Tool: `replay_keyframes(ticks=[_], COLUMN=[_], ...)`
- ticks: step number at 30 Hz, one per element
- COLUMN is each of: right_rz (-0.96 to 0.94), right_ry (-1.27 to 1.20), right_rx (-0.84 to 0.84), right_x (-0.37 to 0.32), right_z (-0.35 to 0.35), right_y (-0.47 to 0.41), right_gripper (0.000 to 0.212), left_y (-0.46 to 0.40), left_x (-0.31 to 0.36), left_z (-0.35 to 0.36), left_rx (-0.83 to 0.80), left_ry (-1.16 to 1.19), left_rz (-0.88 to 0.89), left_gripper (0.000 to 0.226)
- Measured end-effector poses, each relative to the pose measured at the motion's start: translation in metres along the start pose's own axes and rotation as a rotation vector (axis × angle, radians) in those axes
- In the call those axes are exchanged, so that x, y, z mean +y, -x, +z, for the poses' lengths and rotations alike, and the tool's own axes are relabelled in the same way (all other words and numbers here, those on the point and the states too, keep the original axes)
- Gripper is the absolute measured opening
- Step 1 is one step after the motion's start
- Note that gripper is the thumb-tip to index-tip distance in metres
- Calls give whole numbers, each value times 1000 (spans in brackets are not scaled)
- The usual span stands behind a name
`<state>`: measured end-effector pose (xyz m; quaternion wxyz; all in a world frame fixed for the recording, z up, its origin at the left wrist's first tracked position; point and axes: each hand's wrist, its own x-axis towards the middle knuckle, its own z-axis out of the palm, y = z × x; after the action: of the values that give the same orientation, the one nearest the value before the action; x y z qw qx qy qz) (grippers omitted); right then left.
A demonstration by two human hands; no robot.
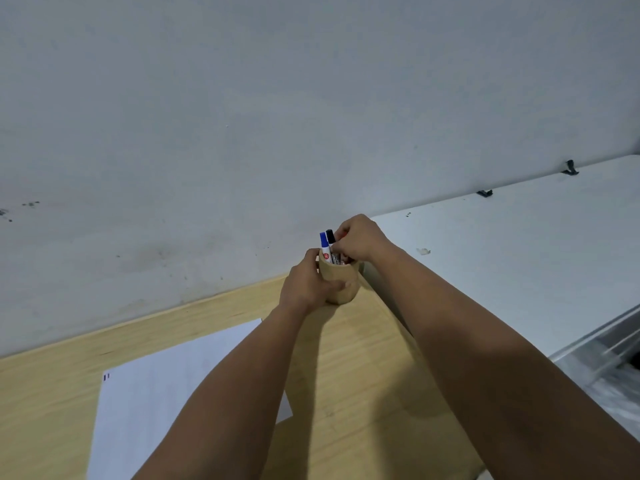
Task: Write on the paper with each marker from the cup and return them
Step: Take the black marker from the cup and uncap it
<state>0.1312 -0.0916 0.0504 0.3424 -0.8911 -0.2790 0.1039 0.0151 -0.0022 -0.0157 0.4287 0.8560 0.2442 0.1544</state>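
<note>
A light wooden cup stands at the far right corner of the wooden table, close to the wall. My left hand wraps around the cup's left side. A blue-capped marker and a black-capped marker stand upright in the cup. My right hand is over the cup's mouth with its fingers closed on a red marker, of which only a sliver shows. White paper lies flat at the left, with two short marks near its top-left corner.
A grey wall rises directly behind the table. A white surface adjoins the table on the right, with small dark clips along its back edge. A dark gap with blurred items shows at the far right.
</note>
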Motion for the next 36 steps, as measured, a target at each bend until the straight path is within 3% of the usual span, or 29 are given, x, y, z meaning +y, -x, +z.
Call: replay_keyframes(ticks=[4, 9, 12, 19, 22, 25, 36], right_rz=[-20, -167, -247, -230, -210, -262, -351], right_ry=[-136, -392, -521, -558, -557, -495, -477], right_rx=[159, 430, 459, 54, -148, -343, -631], right_x=[-7, -37, -62, -102, -113, -129, -193], right_z=[-3, -30, -46, -22, 12, 48, 173], right_y=[7, 20, 31, 81, 106, 136, 190], right_gripper=[6, 13, 10, 9, 18, 24, 22], left_y=[0, 7, 19, 72, 101, 133, 212], left_x=[0, 13, 23, 23, 8, -14, -114], left_z=[-3, -14, -34, -119, -160, -196, -290], left_rx=[-24, -96, -76, 217, 364, 435, 314], left_ry=[-31, -119, -166, -100, 88, 102, 99], left_rz=[-12, -16, -11, 29, -24, -59, -138], left_gripper=[78, 111, 103, 43, 62, 72, 61])
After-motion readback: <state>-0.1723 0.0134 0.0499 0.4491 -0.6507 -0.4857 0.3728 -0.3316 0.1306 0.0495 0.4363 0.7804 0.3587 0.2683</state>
